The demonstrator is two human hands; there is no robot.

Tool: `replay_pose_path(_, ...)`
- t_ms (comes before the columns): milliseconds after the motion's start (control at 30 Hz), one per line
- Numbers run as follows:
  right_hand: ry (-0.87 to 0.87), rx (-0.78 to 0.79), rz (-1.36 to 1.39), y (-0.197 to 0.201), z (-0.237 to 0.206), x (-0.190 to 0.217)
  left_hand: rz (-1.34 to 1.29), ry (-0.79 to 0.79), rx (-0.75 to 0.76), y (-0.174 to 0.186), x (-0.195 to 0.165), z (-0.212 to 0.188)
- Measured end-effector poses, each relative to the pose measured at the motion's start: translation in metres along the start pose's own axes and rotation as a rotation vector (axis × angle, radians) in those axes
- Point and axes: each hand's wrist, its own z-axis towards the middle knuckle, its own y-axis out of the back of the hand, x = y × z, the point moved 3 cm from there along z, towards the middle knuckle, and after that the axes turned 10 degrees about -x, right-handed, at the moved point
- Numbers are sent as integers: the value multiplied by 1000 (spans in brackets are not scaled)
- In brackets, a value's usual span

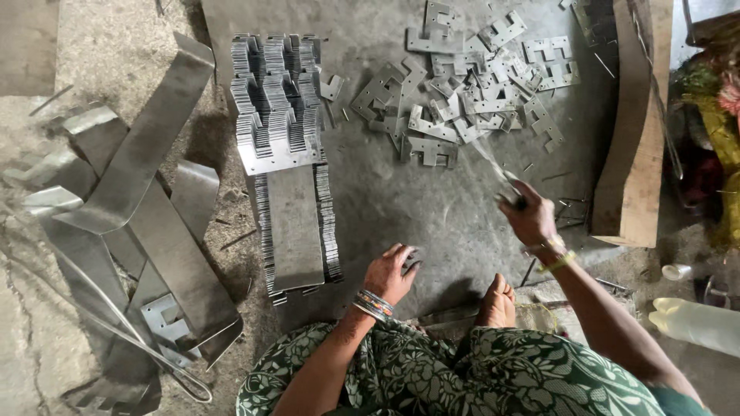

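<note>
Two hands sort stamped metal plates: left hand point(391, 271) grips one plate point(411, 260), right hand point(527, 214) pinches a blurred piece point(509, 189), likely needing placement on the stacked plates point(277, 100).

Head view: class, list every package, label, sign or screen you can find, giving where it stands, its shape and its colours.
Clear plastic bottle: lies on its side at the right edge, beside the person's right arm; rounded, translucent white, no label visible.
No signs, screens or printed labels show.

i had one view only, worn on the head, looking steeply down at the grey floor point(432, 208) from seated height, close over the lap, with no second view to overlap.
</note>
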Motion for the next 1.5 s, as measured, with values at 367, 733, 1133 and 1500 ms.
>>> replay_pose_path(367, 133, 295, -146, -60, 53, 46, -72, 117, 46, -2, 11, 2)
replay_pose_path(733, 78, -35, -404, 88, -12, -89, -7, 54, 38, -5, -3, 3)
replay_pose_path(1133, 512, -27, -220, -59, 89, 107, 49, 135, 99, -10, 16, -3)
replay_pose_path(1500, 32, 12, -586, 101, 7, -112, -2, 33, 5, -4, 6, 4)
